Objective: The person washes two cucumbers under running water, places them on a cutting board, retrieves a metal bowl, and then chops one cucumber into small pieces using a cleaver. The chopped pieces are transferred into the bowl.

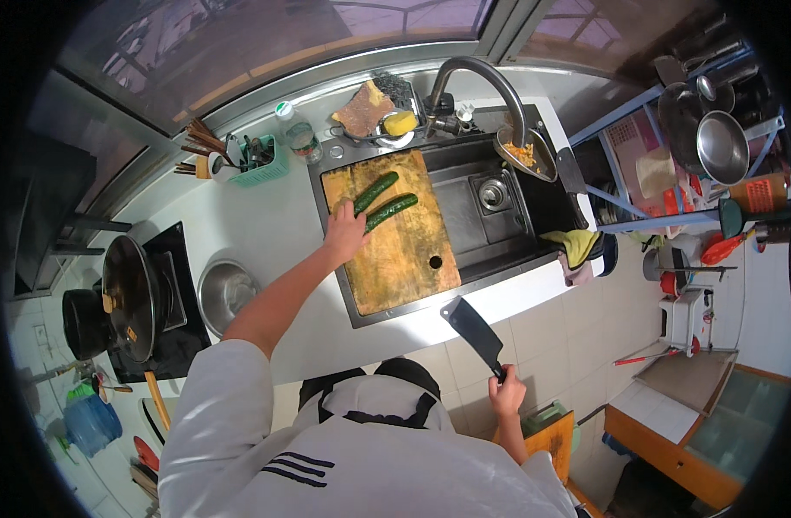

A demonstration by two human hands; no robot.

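Observation:
Two green cucumbers lie side by side, slanting, on a worn wooden cutting board that covers the left part of the sink. My left hand rests at the near left ends of the upper cucumber and the lower cucumber; the fingers are partly hidden, so whether they grip is unclear. My right hand holds a dark cleaver by its handle, off the counter's front edge and above the floor, blade pointing up and left. The cleaver does not touch the board or the cucumbers.
Right of the board are the steel sink basin, a curved faucet and a strainer of food scraps. A plastic bottle and green utensil basket stand behind left. A steel bowl sits near my left arm, beside a lidded pan.

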